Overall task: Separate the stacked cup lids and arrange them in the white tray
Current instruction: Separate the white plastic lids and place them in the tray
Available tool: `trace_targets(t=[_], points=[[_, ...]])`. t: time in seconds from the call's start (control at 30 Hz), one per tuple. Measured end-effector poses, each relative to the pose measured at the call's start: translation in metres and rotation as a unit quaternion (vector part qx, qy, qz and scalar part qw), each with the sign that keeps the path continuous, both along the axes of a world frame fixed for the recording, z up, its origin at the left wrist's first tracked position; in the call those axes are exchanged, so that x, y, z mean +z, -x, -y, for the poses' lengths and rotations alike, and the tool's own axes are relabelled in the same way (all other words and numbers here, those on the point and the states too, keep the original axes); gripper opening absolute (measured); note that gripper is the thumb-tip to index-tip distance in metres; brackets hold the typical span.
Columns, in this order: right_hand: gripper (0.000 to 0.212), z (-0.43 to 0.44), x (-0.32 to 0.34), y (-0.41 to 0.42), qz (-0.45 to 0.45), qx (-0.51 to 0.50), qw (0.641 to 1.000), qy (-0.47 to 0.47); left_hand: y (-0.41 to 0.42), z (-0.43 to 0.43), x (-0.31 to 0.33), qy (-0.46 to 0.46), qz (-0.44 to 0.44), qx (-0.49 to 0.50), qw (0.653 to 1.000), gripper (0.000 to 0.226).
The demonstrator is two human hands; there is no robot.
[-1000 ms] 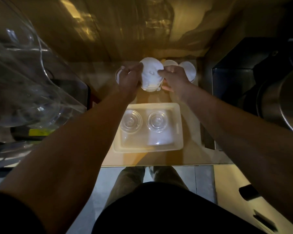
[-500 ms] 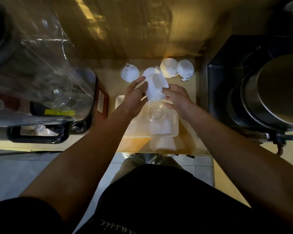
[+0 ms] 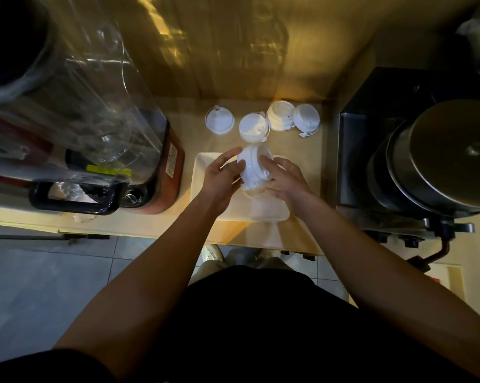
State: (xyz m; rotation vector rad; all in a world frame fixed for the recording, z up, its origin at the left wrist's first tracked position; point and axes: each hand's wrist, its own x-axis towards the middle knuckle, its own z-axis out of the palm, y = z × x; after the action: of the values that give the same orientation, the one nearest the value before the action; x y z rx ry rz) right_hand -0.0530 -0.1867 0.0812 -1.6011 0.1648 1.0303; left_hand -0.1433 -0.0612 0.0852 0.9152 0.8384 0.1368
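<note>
Your left hand [image 3: 222, 175] and right hand [image 3: 284, 179] were both clamped on a stack of white lids [image 3: 254, 171], tilted on its side just above the white tray [image 3: 202, 167]. What lay in the tray under your hands could not be made out, so the job looked barely begun. Beyond the tray, four more lid stacks [image 3: 280, 116] waited in a row on the tan table [image 3: 194, 125]. A clear blender jug [image 3: 75, 92] stood left, a steel pot [image 3: 448, 153] right, in dim yellow light.
</note>
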Motion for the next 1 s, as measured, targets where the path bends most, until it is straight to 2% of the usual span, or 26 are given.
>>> trace_targets(t=[0.1, 0.3, 0.4, 0.53, 0.67, 0.8, 1.0], points=[[0.045, 0.001, 0.006, 0.008, 0.000, -0.007, 1.000, 0.001, 0.012, 0.002, 0.001, 0.003, 0.007, -0.008, 1.000, 0.030], [0.058, -0.003, 0.005, 0.034, 0.034, 0.005, 0.999, 0.023, 0.042, -0.001, -0.003, 0.035, 0.008, -0.026, 0.999, 0.029], [0.053, -0.008, 0.002, 0.049, 0.044, 0.005, 0.998, 0.033, 0.055, -0.005, -0.007, 0.052, 0.004, -0.024, 0.998, 0.028], [0.056, -0.019, 0.001, 0.070, 0.032, -0.022, 0.998, 0.044, 0.074, -0.018, -0.016, 0.052, 0.000, -0.044, 0.998, 0.027], [0.029, -0.027, 0.000, 0.082, 0.028, -0.052, 0.997, 0.046, 0.085, -0.027, -0.022, 0.057, -0.006, -0.047, 0.997, 0.027], [0.037, -0.032, -0.008, 0.091, 0.031, -0.091, 0.993, 0.072, 0.091, -0.032, -0.026, 0.071, -0.035, -0.031, 0.996, 0.026], [0.034, -0.031, -0.017, 0.099, 0.032, -0.099, 0.992, 0.075, 0.100, -0.030, -0.032, 0.095, -0.062, -0.009, 0.994, 0.025]])
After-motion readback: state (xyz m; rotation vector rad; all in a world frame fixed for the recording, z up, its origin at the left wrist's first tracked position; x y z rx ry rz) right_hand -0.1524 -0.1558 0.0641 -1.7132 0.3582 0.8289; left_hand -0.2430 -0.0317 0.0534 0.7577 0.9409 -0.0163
